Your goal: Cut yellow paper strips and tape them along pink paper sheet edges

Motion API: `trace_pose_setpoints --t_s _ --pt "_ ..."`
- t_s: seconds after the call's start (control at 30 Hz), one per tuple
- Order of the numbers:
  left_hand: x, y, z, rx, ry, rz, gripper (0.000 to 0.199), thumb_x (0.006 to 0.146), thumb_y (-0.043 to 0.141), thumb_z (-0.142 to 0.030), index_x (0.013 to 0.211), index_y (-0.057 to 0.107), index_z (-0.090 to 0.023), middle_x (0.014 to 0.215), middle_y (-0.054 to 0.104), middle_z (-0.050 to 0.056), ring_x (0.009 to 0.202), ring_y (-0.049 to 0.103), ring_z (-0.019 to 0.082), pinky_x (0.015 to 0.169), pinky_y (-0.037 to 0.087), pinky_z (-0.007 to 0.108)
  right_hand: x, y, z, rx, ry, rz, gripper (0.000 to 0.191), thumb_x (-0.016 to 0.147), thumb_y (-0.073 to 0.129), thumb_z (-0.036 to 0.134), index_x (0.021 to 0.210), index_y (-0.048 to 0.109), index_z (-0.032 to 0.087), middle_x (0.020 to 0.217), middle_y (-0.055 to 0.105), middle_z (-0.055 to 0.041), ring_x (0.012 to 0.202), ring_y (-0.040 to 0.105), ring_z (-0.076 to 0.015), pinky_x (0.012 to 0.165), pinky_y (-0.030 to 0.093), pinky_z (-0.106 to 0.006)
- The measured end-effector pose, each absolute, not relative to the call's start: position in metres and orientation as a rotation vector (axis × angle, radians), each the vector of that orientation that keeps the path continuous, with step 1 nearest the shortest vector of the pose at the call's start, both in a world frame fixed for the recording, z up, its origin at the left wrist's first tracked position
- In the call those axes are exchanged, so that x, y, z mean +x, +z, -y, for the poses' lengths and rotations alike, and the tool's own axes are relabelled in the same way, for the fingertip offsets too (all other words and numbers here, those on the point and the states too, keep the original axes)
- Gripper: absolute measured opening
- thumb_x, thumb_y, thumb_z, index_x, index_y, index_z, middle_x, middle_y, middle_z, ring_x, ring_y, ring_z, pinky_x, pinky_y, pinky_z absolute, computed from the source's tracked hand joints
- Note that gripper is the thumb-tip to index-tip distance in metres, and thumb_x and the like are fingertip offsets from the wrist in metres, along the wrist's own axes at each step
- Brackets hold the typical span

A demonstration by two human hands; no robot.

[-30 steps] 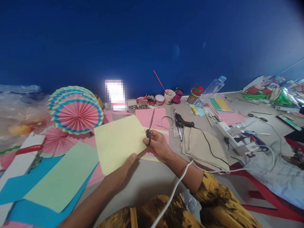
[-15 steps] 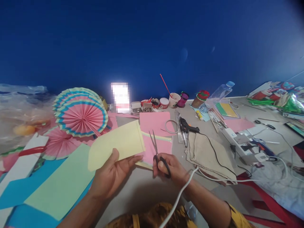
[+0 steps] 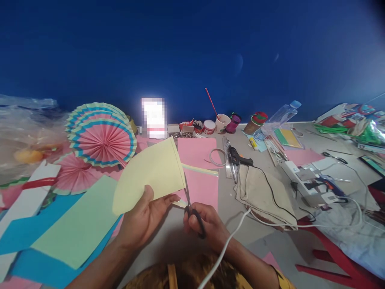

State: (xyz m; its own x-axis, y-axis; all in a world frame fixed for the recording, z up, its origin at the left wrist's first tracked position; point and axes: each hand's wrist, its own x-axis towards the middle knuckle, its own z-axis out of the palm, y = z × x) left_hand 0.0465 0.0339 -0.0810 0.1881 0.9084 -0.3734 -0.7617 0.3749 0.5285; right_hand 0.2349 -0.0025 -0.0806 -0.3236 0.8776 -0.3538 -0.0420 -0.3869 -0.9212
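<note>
My left hand grips a pale yellow sheet of paper by its lower edge, thumb on top and fingers beneath. The sheet bends upward, its left end curling. Fingers of my right hand are through the black handles of a pair of scissors. The blades point up and lie close together at the sheet's right edge; I cannot tell if paper is between them. Behind the scissors lie pink sheets with a thin yellow strip across them.
Pleated paper fans stand at the left, beyond green paper and blue paper. A glue gun lies right of the pink sheets, by a folded cloth. A white cable crosses over my right forearm.
My right hand and the scissors have moved left to the sheet's right edge, and the blades have come closer together. The yellow sheet is lifted and more curved.
</note>
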Motion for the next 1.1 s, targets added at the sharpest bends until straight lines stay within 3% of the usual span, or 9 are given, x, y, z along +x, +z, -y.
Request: trace_pose_setpoints --t_s 0.17,0.33,0.47,0.6,0.77,0.93,1.1 --pt "0.05 -0.075 -0.034 0.188 1.184 -0.773 0.041 0.096 0.07 -0.041 0.122 0.077 -0.01 0.103 0.083 0.018 0.087 0.078 0.03 0.083 0.067 0.041 0.233 -0.08 0.003 -1.259 1.77 1.141 0.061 0.074 0.074 0.078 0.07 0.062 0.019 0.065 0.063 -0.0039 0.061 0.052 -0.0142 0.056 0.041 -0.026" --pt "0.053 -0.067 -0.034 0.164 1.139 -0.775 0.04 0.097 0.068 -0.045 0.106 0.079 -0.007 0.107 0.082 0.021 0.089 0.077 0.029 0.083 0.066 0.039 0.232 -0.08 0.003 -1.288 1.78 1.108 0.05 0.075 0.076 0.067 0.069 0.06 0.02 0.062 0.061 -0.0024 0.059 0.05 -0.0137 0.056 0.041 -0.026" --pt "0.053 -0.062 -0.034 0.176 1.126 -0.784 0.035 0.097 0.069 -0.042 0.098 0.08 -0.009 0.099 0.083 0.018 0.088 0.077 0.029 0.085 0.065 0.041 0.23 -0.08 0.003 -1.313 1.789 1.088 0.041 0.075 0.074 0.057 0.066 0.058 0.021 0.061 0.06 -0.0021 0.057 0.05 -0.0133 0.055 0.039 -0.025" --pt "0.051 -0.064 -0.034 0.2 1.131 -0.794 0.036 0.093 0.073 -0.042 0.103 0.08 -0.008 0.11 0.082 0.02 0.097 0.077 0.032 0.089 0.063 0.043 0.229 -0.079 0.003 -1.334 1.783 1.076 0.032 0.073 0.071 0.048 0.065 0.057 0.021 0.058 0.059 -0.0009 0.054 0.047 -0.012 0.054 0.038 -0.025" --pt "0.051 -0.065 -0.034 0.217 1.125 -0.786 0.039 0.096 0.069 -0.04 0.116 0.079 -0.009 0.106 0.084 0.018 0.097 0.078 0.033 0.098 0.061 0.049 0.228 -0.077 0.003 -1.336 1.769 1.097 0.029 0.073 0.068 0.046 0.063 0.057 0.021 0.058 0.059 -0.001 0.054 0.046 -0.0114 0.054 0.037 -0.025" --pt "0.05 -0.064 -0.033 0.2 1.076 -0.77 0.042 0.097 0.067 -0.044 0.104 0.081 -0.005 0.103 0.083 0.021 0.091 0.079 0.031 0.093 0.064 0.043 0.228 -0.078 0.004 -1.368 1.765 1.116 0.025 0.072 0.065 0.042 0.061 0.056 0.021 0.057 0.059 -0.0006 0.053 0.044 -0.0107 0.053 0.035 -0.024" --pt "0.048 -0.067 -0.032 0.181 1.091 -0.763 0.041 0.097 0.068 -0.043 0.106 0.081 -0.005 0.11 0.082 0.023 0.097 0.078 0.031 0.091 0.064 0.041 0.228 -0.083 0.005 -1.384 1.776 1.102 0.021 0.07 0.065 0.037 0.06 0.056 0.021 0.056 0.058 0.0009 0.052 0.044 -0.0104 0.053 0.035 -0.024"
